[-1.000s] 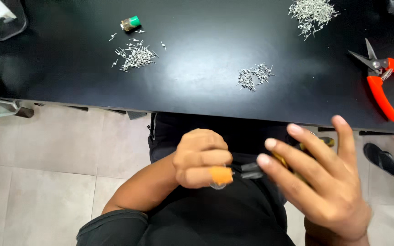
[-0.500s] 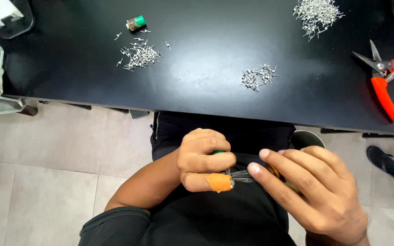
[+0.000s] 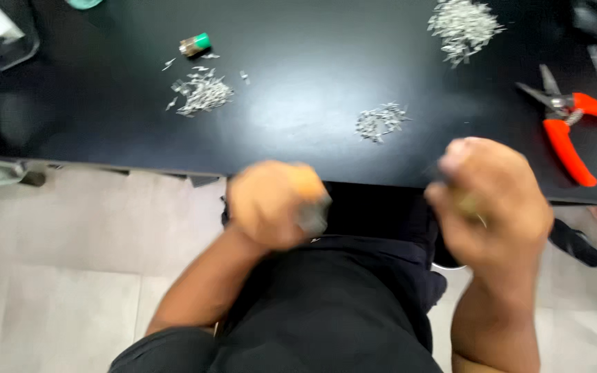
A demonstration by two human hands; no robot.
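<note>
Head view, table edge: black table (image 3: 312,131) front edge just above both hands; bare strip between small metal pile (image 3: 380,121) and edge.
Left hand (image 3: 274,205): blurred fist, orange-tipped tool (image 3: 310,200) inside.
Right hand (image 3: 492,200): blurred, curled; grip unclear.

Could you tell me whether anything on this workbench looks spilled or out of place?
Nothing looks damaged. Small metal bits lie in three loose piles on the black table, with a few strays beside the left pile. Orange-handled snips lie open.

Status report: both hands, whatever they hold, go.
Left hand fisted on blurred orange-handled tool. Right hand closed, contents unclear. Both below black table edge, apart.
</note>
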